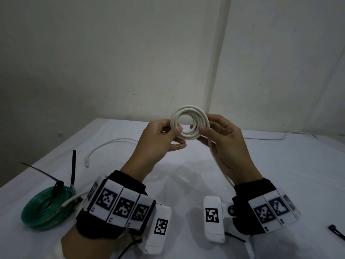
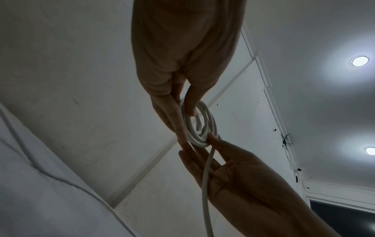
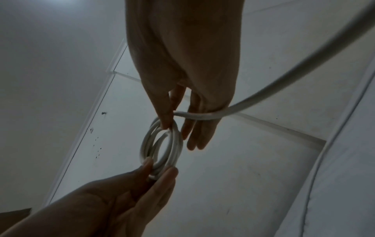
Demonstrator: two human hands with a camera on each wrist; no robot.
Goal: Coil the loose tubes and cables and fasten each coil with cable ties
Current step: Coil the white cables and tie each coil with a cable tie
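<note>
White cable coil (image 1: 189,124) hangs above the counter (image 1: 280,165) in the head view, the left hand (image 1: 158,141) pinching its left rim, the right hand (image 1: 224,139) its right; a tied green tube coil (image 1: 46,208) lies far left. Left wrist: right fingers (image 2: 215,141) grip the coil's lower edge. Right wrist: loose cable (image 3: 263,93) crosses the right hand's fingers.

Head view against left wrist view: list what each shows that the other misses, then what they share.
Only the head view shows the green tube coil with its black cable tie, a loose tie and the table. Only the left wrist view shows ceiling lights. Both show the left hand and right hand pinching the white cable coil, its tail trailing down.
</note>
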